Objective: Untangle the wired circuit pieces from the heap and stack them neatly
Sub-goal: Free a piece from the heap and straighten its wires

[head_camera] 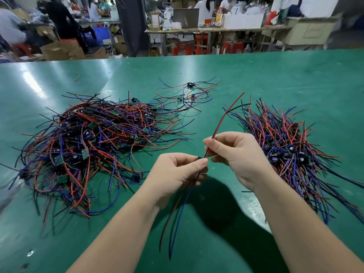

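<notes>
A tangled heap (94, 142) of red, blue and black wired circuit pieces lies on the left of the green table (275, 79). An ordered stack (285, 148) of such pieces lies on the right, wires fanned out. I hold one wired circuit piece (218, 123) above the table between the two. My left hand (177, 174) pinches its small board, mostly hidden by the fingers, with blue and dark wires hanging below. My right hand (236, 154) pinches its red and black wires, which rise up and to the right.
A few loose wired pieces (189, 93) lie further back in the middle. One stray wire bit (77, 77) lies far left. Beyond the table's far edge are people, benches, cardboard boxes and red stools.
</notes>
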